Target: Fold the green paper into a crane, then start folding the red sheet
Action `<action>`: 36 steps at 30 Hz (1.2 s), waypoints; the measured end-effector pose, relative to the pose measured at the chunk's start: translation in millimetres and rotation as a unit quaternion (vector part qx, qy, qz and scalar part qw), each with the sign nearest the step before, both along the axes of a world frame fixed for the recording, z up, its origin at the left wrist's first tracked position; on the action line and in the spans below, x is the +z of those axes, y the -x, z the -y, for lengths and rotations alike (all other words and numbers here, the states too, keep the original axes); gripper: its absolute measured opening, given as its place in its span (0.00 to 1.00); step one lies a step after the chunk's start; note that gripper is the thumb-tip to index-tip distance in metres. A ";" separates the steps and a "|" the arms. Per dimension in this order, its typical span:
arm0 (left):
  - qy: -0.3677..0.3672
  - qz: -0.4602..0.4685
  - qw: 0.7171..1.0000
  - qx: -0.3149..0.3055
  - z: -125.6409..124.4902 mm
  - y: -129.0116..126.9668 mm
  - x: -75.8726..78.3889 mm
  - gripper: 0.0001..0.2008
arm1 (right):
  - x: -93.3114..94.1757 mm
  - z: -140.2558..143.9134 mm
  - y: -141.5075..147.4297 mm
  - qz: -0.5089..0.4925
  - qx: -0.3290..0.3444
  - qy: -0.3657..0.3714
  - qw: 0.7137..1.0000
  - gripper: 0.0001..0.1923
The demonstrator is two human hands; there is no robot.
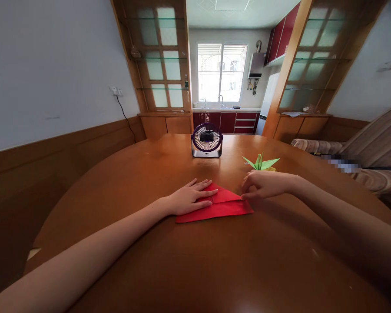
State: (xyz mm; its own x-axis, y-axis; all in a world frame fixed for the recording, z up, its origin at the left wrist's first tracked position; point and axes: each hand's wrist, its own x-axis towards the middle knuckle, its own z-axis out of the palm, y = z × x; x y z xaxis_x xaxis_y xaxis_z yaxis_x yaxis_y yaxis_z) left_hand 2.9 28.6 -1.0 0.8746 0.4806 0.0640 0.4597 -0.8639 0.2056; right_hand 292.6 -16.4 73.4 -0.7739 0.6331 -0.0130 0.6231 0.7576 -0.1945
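Note:
A folded sheet of red paper [226, 210] lies on the wooden table, with one flap folded over its upper part. My left hand [190, 198] rests flat on the paper's left side, fingers spread. At the paper's right corner is my right hand [259, 184], its fingers curled and a fingertip touching the edge of the flap. Whether those fingers pinch the paper is hard to see. Just behind my right hand stands a green origami piece [260, 163] with pointed tips, its lower part hidden by the hand.
A small purple desk fan [207, 140] stands on the table [133, 182] beyond the paper. To the right is a striped armchair [374, 143]. Wooden shelves [163, 56] flank the kitchen opening behind, and a black cord [125, 115] hangs from the left wall socket.

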 end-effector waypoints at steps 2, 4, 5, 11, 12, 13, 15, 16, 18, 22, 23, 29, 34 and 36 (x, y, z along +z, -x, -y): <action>-0.035 0.022 0.999 -0.011 0.3 0.3 -0.8 0.26 | -3.5 -1.0 5.3 -0.008 0.017 -0.016 1.000 0.12; -0.078 0.053 0.995 -0.039 1.3 0.0 -1.0 0.22 | -9.4 -1.1 11.4 -0.023 0.040 -0.027 0.999 0.11; -0.097 0.067 0.991 -0.056 2.2 -0.4 -0.7 0.20 | -13.0 -0.9 14.3 -0.028 0.053 -0.027 0.998 0.11; -0.135 0.088 0.981 -0.105 12.9 -2.6 6.4 0.19 | -30.9 1.3 22.6 -0.026 0.084 -0.032 0.996 0.09; -0.133 0.085 0.982 -0.104 15.4 -2.8 8.4 0.19 | -31.5 1.8 23.1 -0.027 0.086 -0.033 0.995 0.09; -0.131 0.081 0.983 -0.103 17.9 -2.9 10.4 0.20 | -31.3 2.5 23.6 -0.028 0.085 -0.033 0.995 0.10; -0.122 0.076 0.985 -0.096 22.4 -3.3 13.8 0.23 | -29.3 4.4 24.9 -0.028 0.081 -0.036 0.996 0.13; -0.116 0.075 0.986 -0.090 24.1 -3.6 15.1 0.26 | -28.0 5.4 25.6 -0.026 0.079 -0.041 0.996 0.15; -0.105 0.072 0.989 -0.077 26.7 -4.3 16.6 0.29 | -25.8 7.3 26.7 -0.017 0.077 -0.055 0.995 0.18; -0.082 0.073 0.992 -0.059 28.3 -5.0 17.9 0.29 | -25.3 8.6 26.8 0.006 0.079 -0.067 0.995 0.21; -0.073 0.076 0.993 -0.055 28.4 -4.9 18.7 0.28 | -25.6 8.4 26.5 0.007 0.078 -0.066 0.995 0.20; -0.020 0.063 0.996 -0.051 29.0 -1.9 28.0 0.20 | -24.5 7.0 23.3 -0.014 0.075 -0.026 0.997 0.15; -0.020 0.043 0.997 -0.068 28.5 1.2 33.8 0.16 | -21.5 2.9 19.0 -0.028 0.072 0.027 0.997 0.08; -0.028 0.040 0.997 -0.067 27.8 2.3 36.0 0.15 | -21.9 -0.9 16.4 -0.033 0.073 0.039 0.996 0.08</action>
State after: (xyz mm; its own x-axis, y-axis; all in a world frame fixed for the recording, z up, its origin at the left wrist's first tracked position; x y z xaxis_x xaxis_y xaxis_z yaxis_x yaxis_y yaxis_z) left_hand 0.6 0.8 35.0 0.9214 0.3539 0.1605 0.3237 -0.9275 0.1868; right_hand 276.1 -15.5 51.5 -0.8582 0.5133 -0.0040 0.4916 0.8196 -0.2942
